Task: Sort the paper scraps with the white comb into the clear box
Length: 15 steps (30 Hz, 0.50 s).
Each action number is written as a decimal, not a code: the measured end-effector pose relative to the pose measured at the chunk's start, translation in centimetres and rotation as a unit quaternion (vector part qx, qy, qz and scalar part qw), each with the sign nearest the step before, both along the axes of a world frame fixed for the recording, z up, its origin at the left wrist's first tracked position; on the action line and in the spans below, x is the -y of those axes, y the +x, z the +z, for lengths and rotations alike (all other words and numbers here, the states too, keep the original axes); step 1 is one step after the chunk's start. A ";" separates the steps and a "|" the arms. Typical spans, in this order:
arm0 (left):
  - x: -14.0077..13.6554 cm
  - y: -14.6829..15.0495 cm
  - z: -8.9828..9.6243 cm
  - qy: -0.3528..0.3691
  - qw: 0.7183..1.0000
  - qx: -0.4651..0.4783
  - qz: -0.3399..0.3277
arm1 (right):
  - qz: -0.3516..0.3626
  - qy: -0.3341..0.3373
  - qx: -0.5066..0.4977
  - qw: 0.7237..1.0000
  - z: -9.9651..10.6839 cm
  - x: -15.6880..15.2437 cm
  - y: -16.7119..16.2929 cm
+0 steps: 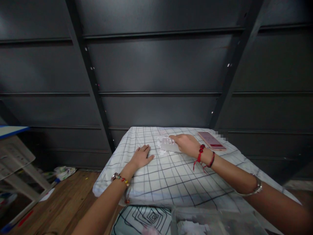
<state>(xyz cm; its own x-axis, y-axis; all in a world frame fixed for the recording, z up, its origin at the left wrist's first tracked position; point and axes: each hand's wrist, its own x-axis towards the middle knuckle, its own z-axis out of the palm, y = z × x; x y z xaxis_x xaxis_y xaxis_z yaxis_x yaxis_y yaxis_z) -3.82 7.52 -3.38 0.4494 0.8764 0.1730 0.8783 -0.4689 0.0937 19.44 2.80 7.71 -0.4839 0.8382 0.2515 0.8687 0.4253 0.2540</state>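
Observation:
My left hand (142, 157) lies flat on the checked white cloth (156, 182), its fingers stretched out and nothing under them that I can see. Farther right, my right hand (187, 144) grips a small white rectangular piece (169, 146) with a row of notches or bumps along its upper side; its exact kind is not clear. The index finger reaches over its top edge, while the other fingers are partly hidden. Crumpled white bits (161, 142) lie around the piece. A pink-edged phone (211, 141) rests on the cloth just beyond my right wrist, its screen lit.
A clear plastic box (220, 222) with white paper-like pieces inside stands at the near edge, beside a pale patterned surface (144, 217). Dark metal panels (156, 65) rise behind the cloth. On the left is a blue-edged table (13, 131) above a wooden floor (70, 192).

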 end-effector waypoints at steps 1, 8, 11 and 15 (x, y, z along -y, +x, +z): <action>0.0 0.0 0.0 0.002 1.000 0.000 -0.001 | -0.008 -0.002 -0.001 1.000 0.1 0.1 0.4; 0.1 0.1 0.1 0.012 1.000 0.003 -0.007 | 0.001 -0.033 0.020 0.999 0.5 1.4 1.4; 0.1 0.0 0.0 0.013 1.000 0.004 -0.009 | 0.013 -0.036 0.022 0.999 0.5 1.8 1.9; 0.0 0.1 0.0 0.009 1.000 0.004 -0.002 | 0.017 -0.025 0.005 1.000 0.9 2.0 2.3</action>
